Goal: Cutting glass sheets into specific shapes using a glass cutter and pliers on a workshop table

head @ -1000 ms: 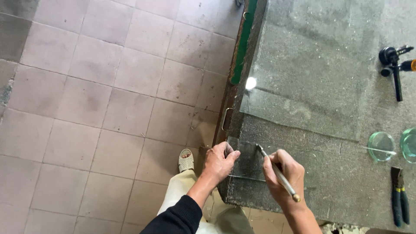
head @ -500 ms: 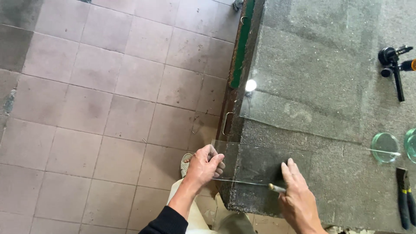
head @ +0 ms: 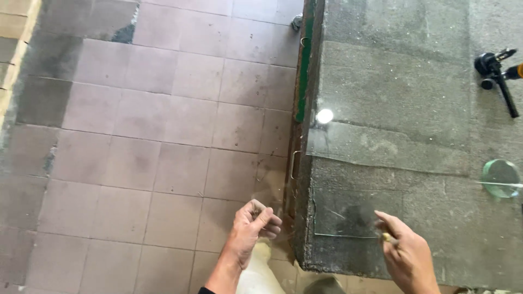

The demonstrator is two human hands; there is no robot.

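Left hand point(head: 251, 224): off the bench over the floor tiles, fingers curled together; whether it pinches a glass strip I cannot tell, the fingers hide it.
Right hand point(head: 406, 255): over the bench's near edge, closed round a slim tool point(head: 387, 237), only its yellowish tip showing.
Glass pane point(head: 348, 212): clear, flat, lying on the bench between the hands, its near edge just beside the right fingertips; long axis runs left to right.
Nearer hand: the right, touching or almost touching the pane; the left stands apart, past the bench edge.
Large sheet point(head: 381, 144): clear, further back, a light spot glaring on it.
Bench point(head: 392, 65): rough grey, felt-like cover, worn.
Disc point(head: 501, 178): round greenish glass, well right.
Black tool point(head: 498, 73): far right, untouched.
Floor point(head: 163, 136): dull pinkish square tiles.
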